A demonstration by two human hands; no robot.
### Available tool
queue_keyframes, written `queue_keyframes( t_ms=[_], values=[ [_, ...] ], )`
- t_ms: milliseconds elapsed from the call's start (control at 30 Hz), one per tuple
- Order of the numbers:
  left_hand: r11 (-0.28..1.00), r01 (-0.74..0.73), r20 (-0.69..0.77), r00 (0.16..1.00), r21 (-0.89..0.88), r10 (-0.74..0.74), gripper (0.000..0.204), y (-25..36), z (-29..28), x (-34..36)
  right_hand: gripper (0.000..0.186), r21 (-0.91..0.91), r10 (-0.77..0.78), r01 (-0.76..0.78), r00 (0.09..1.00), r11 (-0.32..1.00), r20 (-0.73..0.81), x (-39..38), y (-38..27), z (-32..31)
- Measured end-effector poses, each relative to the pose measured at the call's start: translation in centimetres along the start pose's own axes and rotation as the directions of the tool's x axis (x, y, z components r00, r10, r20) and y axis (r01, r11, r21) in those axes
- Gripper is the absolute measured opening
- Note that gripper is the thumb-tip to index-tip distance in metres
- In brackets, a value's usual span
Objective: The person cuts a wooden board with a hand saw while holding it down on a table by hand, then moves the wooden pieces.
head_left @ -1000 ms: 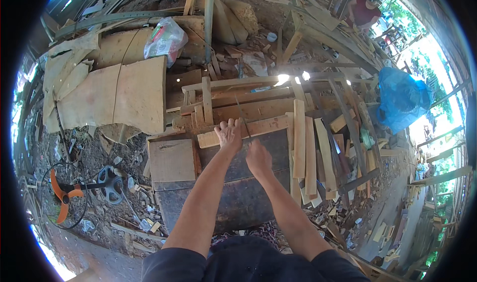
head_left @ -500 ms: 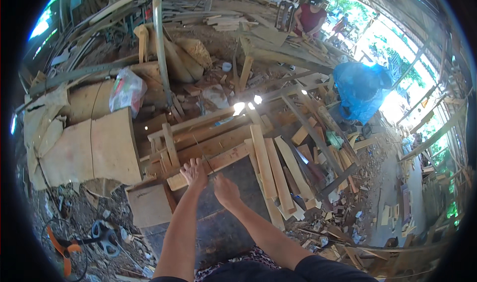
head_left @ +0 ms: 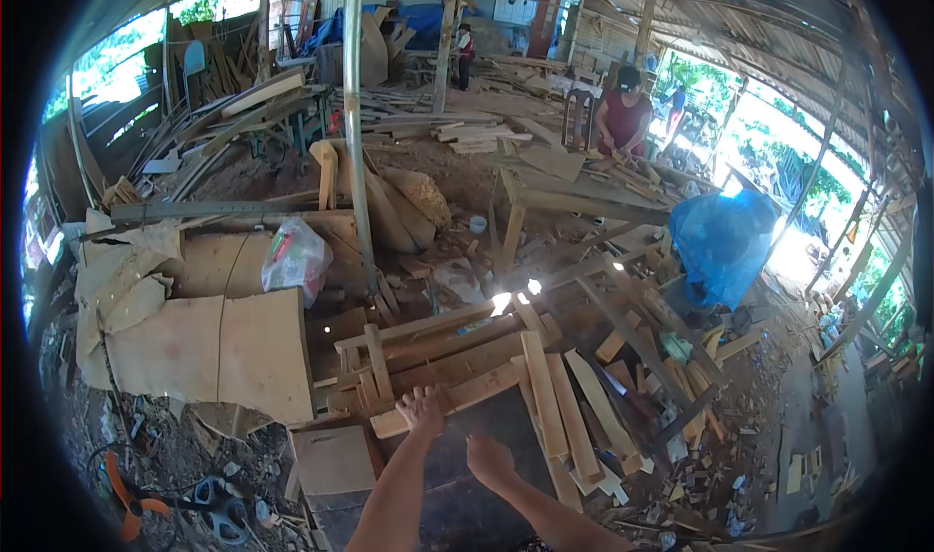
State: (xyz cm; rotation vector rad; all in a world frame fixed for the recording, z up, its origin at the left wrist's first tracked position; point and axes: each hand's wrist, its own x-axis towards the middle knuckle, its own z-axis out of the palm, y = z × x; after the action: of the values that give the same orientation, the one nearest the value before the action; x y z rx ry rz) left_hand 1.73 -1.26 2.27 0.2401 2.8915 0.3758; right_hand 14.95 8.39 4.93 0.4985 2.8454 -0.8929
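Observation:
My left hand (head_left: 422, 411) is closed over the near edge of a pale wooden board (head_left: 486, 387), its fingers curled across the top. Just right of it, my right hand (head_left: 489, 460) makes a fist on the near side of the board. It grips the end of a thin, saw-like blade that is seen edge-on and hard to make out; the handle is hidden in the fist. Both hands are above a dark bench top (head_left: 457, 498). Beside them on the right, several loose wooden strips (head_left: 545, 406) rest over the bench edge.
A large plywood sheet (head_left: 263, 343) and a plastic bag (head_left: 297, 260) are at left. A metal post (head_left: 354, 114) rises beyond. Blue plastic sheeting (head_left: 720, 246) hangs at right. An orange-bladed fan (head_left: 126, 498) lies low left. A person (head_left: 623, 119) works farther back among timber.
My view has tipped up, so the bench and hands sit lower in the picture and more of the workshop shows. My right hand has drawn back from the board, toward me.

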Motion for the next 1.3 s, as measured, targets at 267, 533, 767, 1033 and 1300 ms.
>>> queue_keyframes(
  t_ms=[267,533,767,1033,1300],
  values=[
    [1.0,-0.027,0.025,0.999,-0.001,0.027,0.06,-0.4,2.0,0.4,0.025,-0.078,-0.066,0.062,0.996,0.995,-0.061,2.6,0.9,2.0],
    [0.99,-0.136,-0.19,0.974,-0.035,0.127,0.054,-0.5,2.4,1.6,0.023,-0.078,-0.154,0.145,0.979,0.986,-0.13,3.7,0.5,1.8],
    [0.999,-0.049,-0.127,0.991,-0.015,0.047,0.053,-1.3,2.3,0.4,0.023,-0.138,-0.123,0.11,0.989,0.984,-0.087,0.8,0.7,2.2],
    [0.997,-0.078,-0.139,0.988,-0.023,0.074,0.062,0.0,1.8,-0.2,0.023,-0.107,-0.144,0.134,0.986,0.985,-0.087,3.8,0.4,1.5],
    [0.994,-0.094,-0.163,0.983,-0.056,0.084,0.059,-0.3,2.0,0.1,0.023,-0.194,-0.078,0.063,0.995,0.979,-0.069,1.7,0.4,1.5]
  ],
)
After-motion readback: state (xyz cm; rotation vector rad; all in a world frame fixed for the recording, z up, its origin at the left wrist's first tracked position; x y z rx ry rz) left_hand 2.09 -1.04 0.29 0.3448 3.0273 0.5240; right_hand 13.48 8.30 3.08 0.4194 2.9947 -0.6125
